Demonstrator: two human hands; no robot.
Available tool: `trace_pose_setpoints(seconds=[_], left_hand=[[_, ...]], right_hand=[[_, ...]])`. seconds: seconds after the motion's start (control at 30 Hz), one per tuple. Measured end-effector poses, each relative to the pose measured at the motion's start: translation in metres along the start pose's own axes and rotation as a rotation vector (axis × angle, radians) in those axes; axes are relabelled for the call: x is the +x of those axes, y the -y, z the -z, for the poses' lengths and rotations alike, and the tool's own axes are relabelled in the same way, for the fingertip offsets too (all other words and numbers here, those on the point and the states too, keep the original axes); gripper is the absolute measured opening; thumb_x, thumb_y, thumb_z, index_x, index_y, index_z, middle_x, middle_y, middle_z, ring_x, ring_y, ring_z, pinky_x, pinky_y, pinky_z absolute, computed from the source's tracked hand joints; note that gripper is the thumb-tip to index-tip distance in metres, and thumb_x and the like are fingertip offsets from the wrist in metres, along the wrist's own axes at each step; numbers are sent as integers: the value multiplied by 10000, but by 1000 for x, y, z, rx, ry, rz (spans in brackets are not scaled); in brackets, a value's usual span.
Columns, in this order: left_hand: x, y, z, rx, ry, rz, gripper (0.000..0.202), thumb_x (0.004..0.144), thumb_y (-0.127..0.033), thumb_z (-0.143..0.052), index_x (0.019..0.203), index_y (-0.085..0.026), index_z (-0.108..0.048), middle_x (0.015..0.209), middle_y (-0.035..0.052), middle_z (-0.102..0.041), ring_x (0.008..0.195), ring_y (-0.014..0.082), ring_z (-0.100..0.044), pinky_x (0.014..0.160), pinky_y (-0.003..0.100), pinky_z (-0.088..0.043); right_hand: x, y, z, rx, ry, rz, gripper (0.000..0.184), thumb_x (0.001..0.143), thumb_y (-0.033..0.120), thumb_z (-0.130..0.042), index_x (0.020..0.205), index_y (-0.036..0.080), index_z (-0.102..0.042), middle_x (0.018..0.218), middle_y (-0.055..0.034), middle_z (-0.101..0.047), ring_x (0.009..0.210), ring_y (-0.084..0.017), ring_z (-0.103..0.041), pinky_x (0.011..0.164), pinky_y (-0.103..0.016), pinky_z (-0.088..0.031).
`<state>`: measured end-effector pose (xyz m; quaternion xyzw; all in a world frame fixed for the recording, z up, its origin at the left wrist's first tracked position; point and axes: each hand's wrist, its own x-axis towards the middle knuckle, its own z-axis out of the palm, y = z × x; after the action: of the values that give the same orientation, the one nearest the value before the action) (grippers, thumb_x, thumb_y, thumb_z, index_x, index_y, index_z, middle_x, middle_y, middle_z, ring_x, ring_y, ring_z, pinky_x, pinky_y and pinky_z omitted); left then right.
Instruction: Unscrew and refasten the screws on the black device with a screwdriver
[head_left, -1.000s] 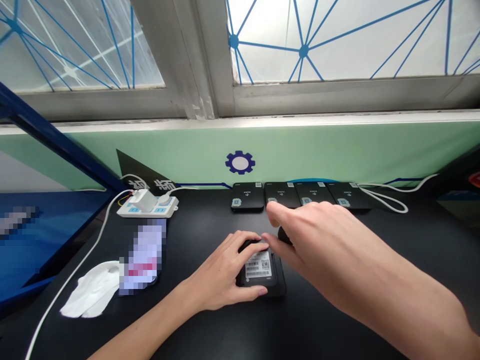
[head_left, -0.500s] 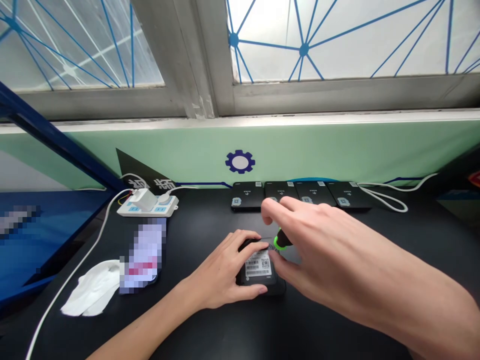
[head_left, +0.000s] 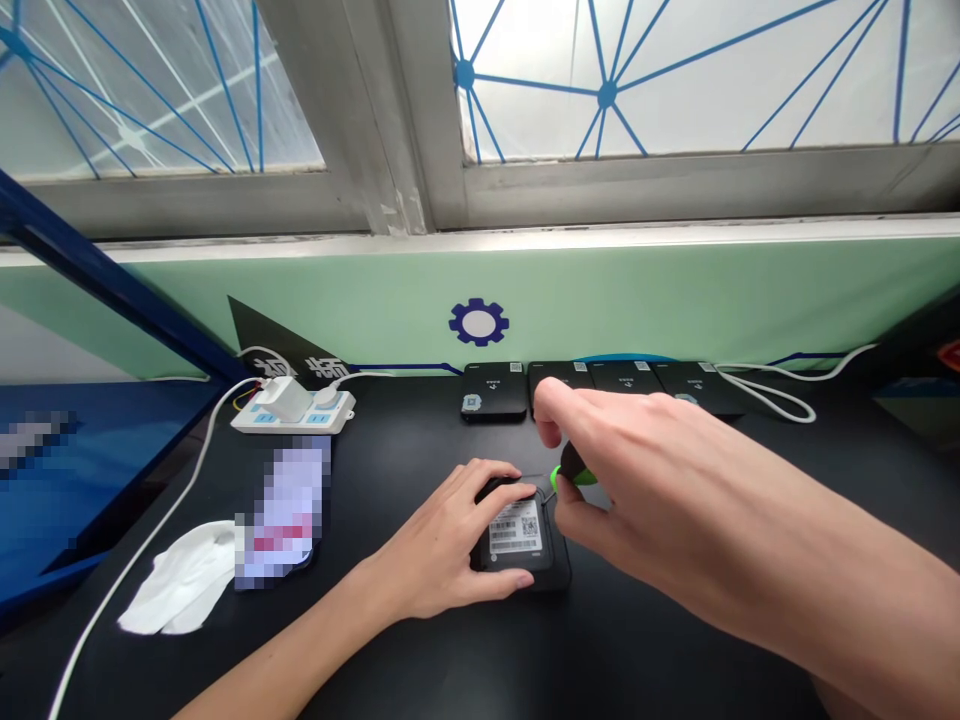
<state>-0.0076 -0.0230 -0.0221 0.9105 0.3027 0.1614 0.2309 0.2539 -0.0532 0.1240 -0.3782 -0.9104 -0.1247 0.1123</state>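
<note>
My left hand steadies a flat black electronic device, thumb along its near edge and fingertips on its far edge. The device lies on the table and bears a white label with a QR code and barcodes. My right hand grips a screwdriver with a black and bright green handle. Its thin shaft slants down to the device's far right corner. The screw, if there is one, is too small to make out, and my fingers cover part of the handle.
Several similar black boxes stand in a row at the back, partly behind my right hand. On the left are a white power strip with plugs, a blurred purple item and a crumpled white sheet. White cables lie at back right.
My right hand has shifted slightly right and the screwdriver handle has tilted over, so more of its green shows. My left hand and the device stay in place.
</note>
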Motion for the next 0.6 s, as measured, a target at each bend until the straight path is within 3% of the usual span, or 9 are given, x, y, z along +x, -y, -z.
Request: trace_pose_setpoints(seconds=[0.1,0.4,0.6], left_hand=[[0,0,0,-2,2,1,738,958,-560,-826,1581,-284,-541,1535,147,-573,1221,350,-623,1087,517,-562],[-1,-1,0,9,-4,3,742,954,-555,-831,1582,-281,-543,1520,141,-582,1196,339,-628,1077,502,-564],[-1,0,0,3,0,-3,727,959,-557,-831,1567,-274,-551,1526,149,-575,1222,354,-616,1094,520,-551]], right_hand=[[0,-1,1,-19,2,8,204,900,71,-686,862,226,-560,912,17,-507,672,-156,-357,562,-353,-247],[-1,2,-4,-1,25,1,174,955,94,-711,921,226,-604,956,8,-574,725,-161,-456,590,-362,-286],[0,4,-3,73,69,-105,160,970,116,-717,946,233,-611,863,28,-579,632,-145,-457,570,-360,-294]])
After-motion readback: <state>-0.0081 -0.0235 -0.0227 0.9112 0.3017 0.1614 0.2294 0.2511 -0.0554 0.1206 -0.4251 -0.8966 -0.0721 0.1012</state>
